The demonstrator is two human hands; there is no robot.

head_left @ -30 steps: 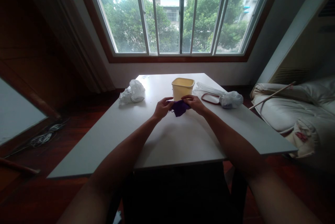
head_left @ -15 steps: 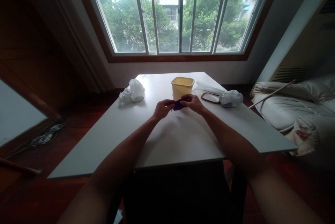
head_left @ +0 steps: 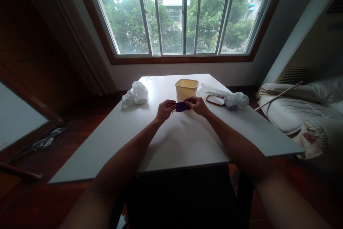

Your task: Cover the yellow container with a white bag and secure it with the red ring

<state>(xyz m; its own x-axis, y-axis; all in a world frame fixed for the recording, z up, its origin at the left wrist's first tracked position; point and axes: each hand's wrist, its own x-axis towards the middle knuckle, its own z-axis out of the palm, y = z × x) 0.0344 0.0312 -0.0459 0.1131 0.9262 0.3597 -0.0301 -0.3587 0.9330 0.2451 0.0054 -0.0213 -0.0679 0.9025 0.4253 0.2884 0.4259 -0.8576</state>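
A small dark purple piece of what looks like cloth (head_left: 182,106) is stretched between my two hands, just above the table. My left hand (head_left: 165,110) pinches its left end, where a few short dark strands hang down. At the opposite end, my right hand (head_left: 197,105) grips the upper right edge between thumb and fingers. Directly behind the cloth stands a yellow plastic bin (head_left: 187,88), its lower front partly covered by my hands and the cloth.
The white table (head_left: 184,143) bears a crumpled white plastic bag (head_left: 139,93) at left. To the right lie a brown loop-shaped frame (head_left: 214,104) and a knotted clear plastic bag (head_left: 237,100). A pale sofa (head_left: 281,111) with a stick (head_left: 278,95) across it stands beyond the right edge.
My hands have drawn slightly apart, the left one shifting a little left. The purple piece is now spread wider and flatter between them.
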